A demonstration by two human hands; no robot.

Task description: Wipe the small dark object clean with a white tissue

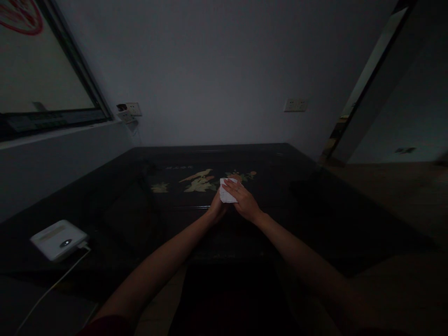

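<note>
A small folded white tissue (228,192) is pressed between my two hands, in front of the middle of a dark glossy table (196,228). My right hand (245,200) lies over its right side, with the fingers stretched across the white face. Behind and beneath it, my left hand (217,205) supports the left edge; most of the left fingers are hidden. Beyond the hands, the tabletop carries a picture of a pale bird (199,177) with leaves and orange flowers. The dim light leaves it unclear whether the tissue touches the table.
At the table's left lies a white box-like device (60,239) with a white cable (52,287) running off the front edge. Wall sockets (296,105) sit above the table's far edge, and a plug adapter (126,115) hangs near the window (42,70). A doorway frame stands at right.
</note>
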